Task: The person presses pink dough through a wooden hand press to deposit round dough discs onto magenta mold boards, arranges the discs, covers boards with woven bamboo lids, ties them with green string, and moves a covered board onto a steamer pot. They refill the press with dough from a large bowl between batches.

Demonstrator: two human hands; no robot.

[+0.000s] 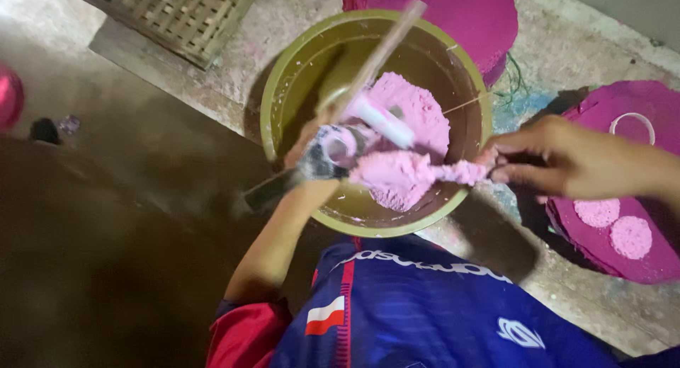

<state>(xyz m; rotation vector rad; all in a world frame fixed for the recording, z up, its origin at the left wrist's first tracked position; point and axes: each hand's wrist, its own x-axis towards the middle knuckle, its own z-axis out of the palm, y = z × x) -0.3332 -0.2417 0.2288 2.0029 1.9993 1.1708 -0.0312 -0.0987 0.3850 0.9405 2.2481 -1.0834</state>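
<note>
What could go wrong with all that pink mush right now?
The pink dough stretches from the tool in the left hand to the right hand, right above the green bowl's rim. It might snap and drop outside. The long stick leaning in the bowl could tip out if bumped.

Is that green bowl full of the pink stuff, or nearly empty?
Partly full. The bowl holds a mound of pink paste at its middle and right, while its left inner wall and part of the bottom show bare.
</note>
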